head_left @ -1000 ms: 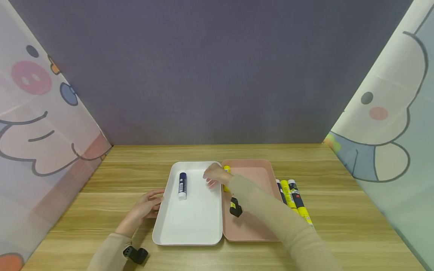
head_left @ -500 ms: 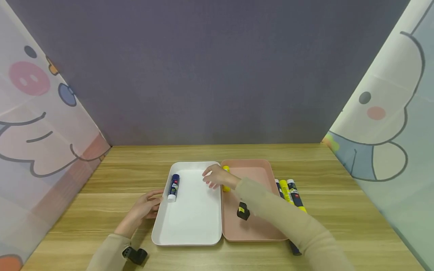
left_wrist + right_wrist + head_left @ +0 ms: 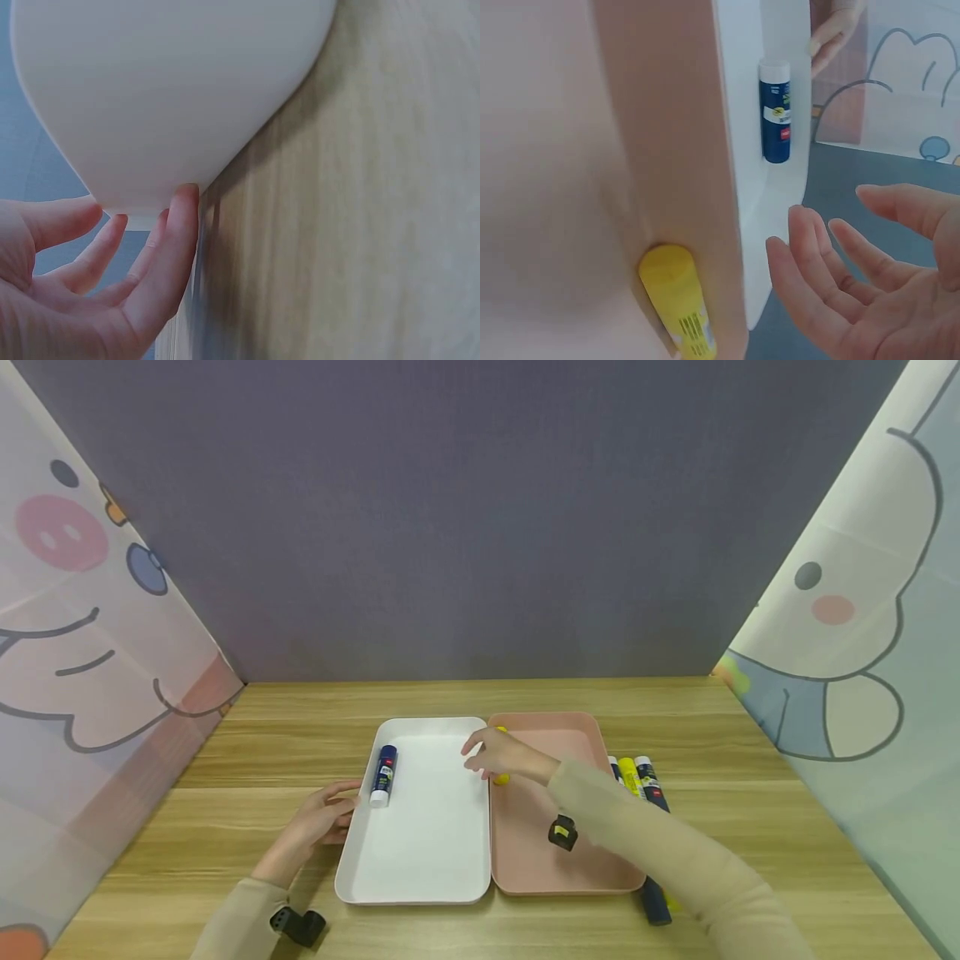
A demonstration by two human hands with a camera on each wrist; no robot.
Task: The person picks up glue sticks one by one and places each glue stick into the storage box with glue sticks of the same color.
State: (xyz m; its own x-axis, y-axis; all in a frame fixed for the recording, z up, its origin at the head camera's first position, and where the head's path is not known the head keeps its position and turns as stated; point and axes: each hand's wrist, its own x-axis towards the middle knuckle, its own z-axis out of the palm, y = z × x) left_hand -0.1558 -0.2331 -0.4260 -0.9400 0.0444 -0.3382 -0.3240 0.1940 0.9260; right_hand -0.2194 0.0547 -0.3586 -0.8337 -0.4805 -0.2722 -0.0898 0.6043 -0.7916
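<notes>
In the head view, a navy glue stick [image 3: 383, 777] with a white end lies along the left side of the white tray [image 3: 435, 852]. My left hand [image 3: 322, 817] touches that tray's outer left wall; the left wrist view has its thumb and fingertips [image 3: 189, 196] right at the wall. Over the border between the white tray and the pink tray [image 3: 555, 735] hovers my right hand [image 3: 501, 756], fingers loosely bent with nothing in them. A yellow glue stick [image 3: 676, 300] lies against the pink tray's left wall, mostly hidden under this hand in the head view.
Right of the pink tray, several navy and yellow glue sticks [image 3: 651, 781] lie on the wooden table [image 3: 765, 827], partly covered by the right sleeve [image 3: 645, 835]. A dark panel [image 3: 480, 527] stands behind the table, with cartoon-printed sheets [image 3: 847, 610] at both sides.
The navy glue stick has rolled left to the white tray's left wall. My right hand has drawn back rightward toward the pink tray. The left hand has stayed put.
</notes>
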